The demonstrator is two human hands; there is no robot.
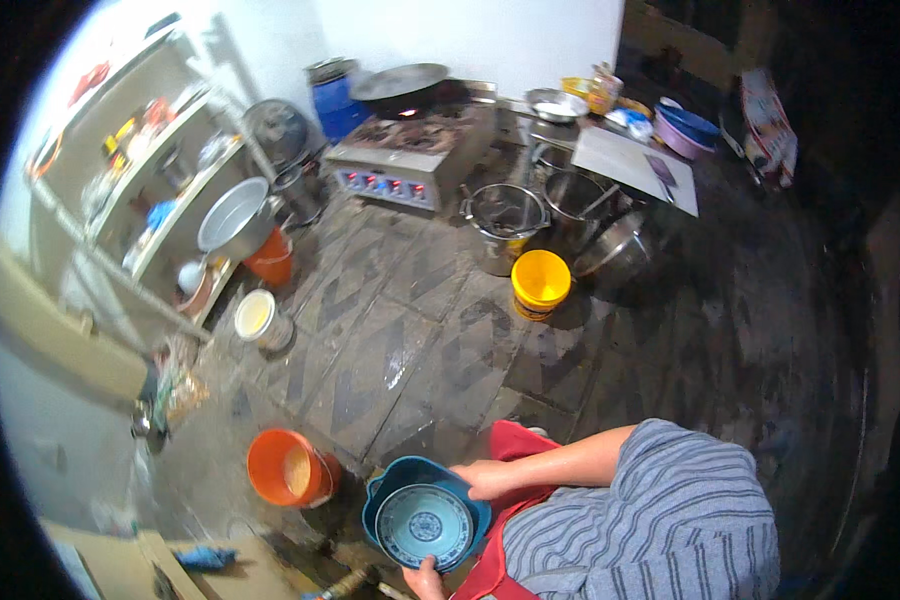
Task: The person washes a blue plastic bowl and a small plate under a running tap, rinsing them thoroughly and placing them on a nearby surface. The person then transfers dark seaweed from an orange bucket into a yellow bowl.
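Observation:
My right hand (487, 480) grips the rim of a blue plastic basin (435, 469) with a wavy edge, at the bottom middle. Within the basin's outline lies a light-blue bowl (426, 525) with a dark floral pattern, a round motif at its centre. My left hand (425, 579) is at the near edge, its thumb over the bowl's rim; its other fingers are hidden, so whether it also holds the basin cannot be told. The basin's bottom is hidden under the bowl.
An orange bucket (274, 469) holding something pale stands left of the basin. Further off are a white tub (255, 315), a yellow bucket (541, 277), steel pots (504, 210), a gas stove (390, 184), shelves (187, 199) and a white board (637, 169). The floor (397, 375) has wet patches.

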